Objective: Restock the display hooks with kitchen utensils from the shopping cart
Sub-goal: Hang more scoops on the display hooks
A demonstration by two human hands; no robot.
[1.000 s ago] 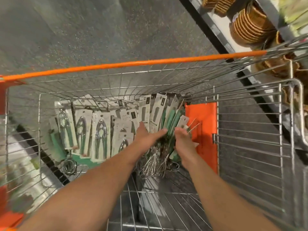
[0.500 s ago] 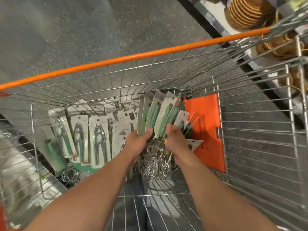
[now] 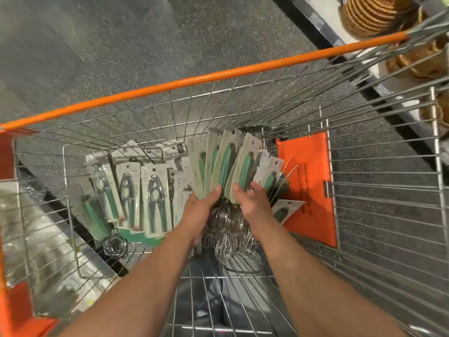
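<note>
Head view: in the shopping cart (image 3: 364,147) we had gathered the fanned carded whisks (image 3: 226,166) upright since a second before, left hand (image 3: 201,207) and right hand (image 3: 252,203) curled round them, ready for lifting toward hooks we couldn't see

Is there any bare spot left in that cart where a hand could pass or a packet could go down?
Yes. The cart floor nearest the person, between the forearms, is bare wire. The far end is crowded: nutcracker packets on the left, and whisks fanned between the left hand and right hand, up against the orange flap.
</note>
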